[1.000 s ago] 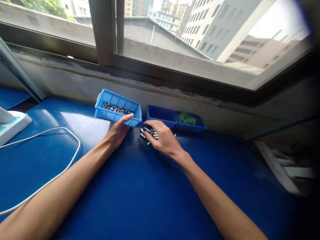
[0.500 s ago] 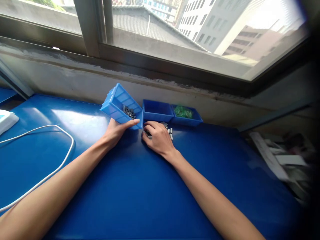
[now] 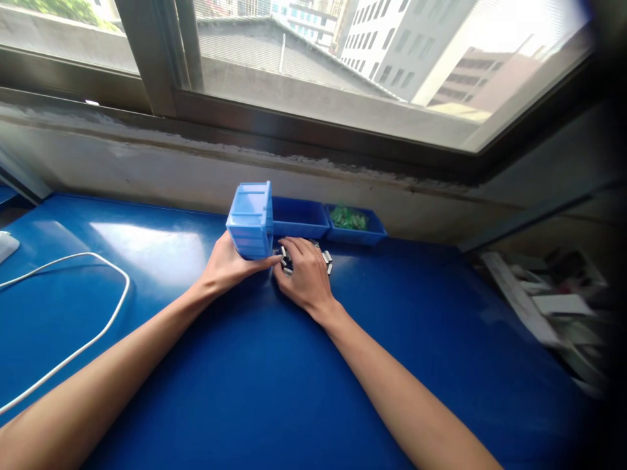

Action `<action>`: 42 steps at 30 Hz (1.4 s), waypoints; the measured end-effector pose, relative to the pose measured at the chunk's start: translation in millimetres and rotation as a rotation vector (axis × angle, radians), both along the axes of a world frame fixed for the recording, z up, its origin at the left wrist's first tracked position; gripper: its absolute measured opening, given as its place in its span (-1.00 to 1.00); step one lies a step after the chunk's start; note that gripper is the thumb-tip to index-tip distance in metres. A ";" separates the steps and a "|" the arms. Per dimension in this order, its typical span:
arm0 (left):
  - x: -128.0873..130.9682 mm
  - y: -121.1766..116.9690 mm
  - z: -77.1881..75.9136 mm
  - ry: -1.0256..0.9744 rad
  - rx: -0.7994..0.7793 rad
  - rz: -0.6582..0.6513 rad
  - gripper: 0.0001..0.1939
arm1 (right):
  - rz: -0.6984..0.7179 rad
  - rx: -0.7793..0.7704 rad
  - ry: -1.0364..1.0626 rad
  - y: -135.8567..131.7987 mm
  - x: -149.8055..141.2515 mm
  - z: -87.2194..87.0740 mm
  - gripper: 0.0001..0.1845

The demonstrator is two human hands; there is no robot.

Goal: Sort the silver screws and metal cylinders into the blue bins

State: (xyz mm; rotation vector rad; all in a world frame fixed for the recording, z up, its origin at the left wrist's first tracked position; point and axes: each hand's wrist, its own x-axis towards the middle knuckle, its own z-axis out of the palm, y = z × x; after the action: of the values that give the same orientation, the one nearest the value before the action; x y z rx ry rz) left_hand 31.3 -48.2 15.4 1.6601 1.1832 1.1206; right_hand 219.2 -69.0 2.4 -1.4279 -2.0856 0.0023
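A light blue plastic bin (image 3: 249,219) is tipped far over to the right, its open side facing the pile of parts. My left hand (image 3: 230,264) grips it from below, thumb along the lower rim. Small black and silver parts (image 3: 286,260) lie on the blue tabletop just outside the bin's mouth; their exact kind is too small to tell. My right hand (image 3: 306,274) rests over the pile with curved, spread fingers, covering part of it. More of these pieces show past its far side. The bin's inside is hidden from me.
Behind the hands, a dark blue bin (image 3: 300,219) stands against the wall, beside another blue bin (image 3: 356,236) with green pieces. A white cable (image 3: 122,287) loops over the left of the table (image 3: 274,391). Blurred white items (image 3: 563,305) sit at the right. A window is above.
My left hand has turned the light blue bin from a slant to nearly on its side, opening rightward, so its contents no longer show. My right hand stays over the parts.
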 end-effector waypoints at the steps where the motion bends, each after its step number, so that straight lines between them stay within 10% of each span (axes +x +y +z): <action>1: 1.1 0.5 -1.5 0.015 0.010 0.010 -0.50 | -0.009 -0.008 -0.006 -0.6 -0.1 0.1 -0.50; 11: 5.3 3.1 -2.8 0.083 0.138 0.099 -0.15 | 0.002 -0.074 -0.044 -4.4 -1.9 7.0 -0.39; 22: 2.3 5.5 -5.0 0.208 0.249 0.092 0.17 | -0.005 -0.055 -0.099 -1.4 0.2 2.9 -0.75; 42: -7.2 -4.1 12.5 -0.135 0.021 0.388 -0.16 | 0.199 0.033 0.275 19.8 -9.0 37.5 -0.55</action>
State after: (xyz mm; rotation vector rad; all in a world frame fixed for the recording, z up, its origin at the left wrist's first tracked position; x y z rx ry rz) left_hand 24.1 -52.3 27.9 1.3769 1.4465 1.4613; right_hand 210.1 -49.2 39.9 -1.1252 -1.9779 0.2307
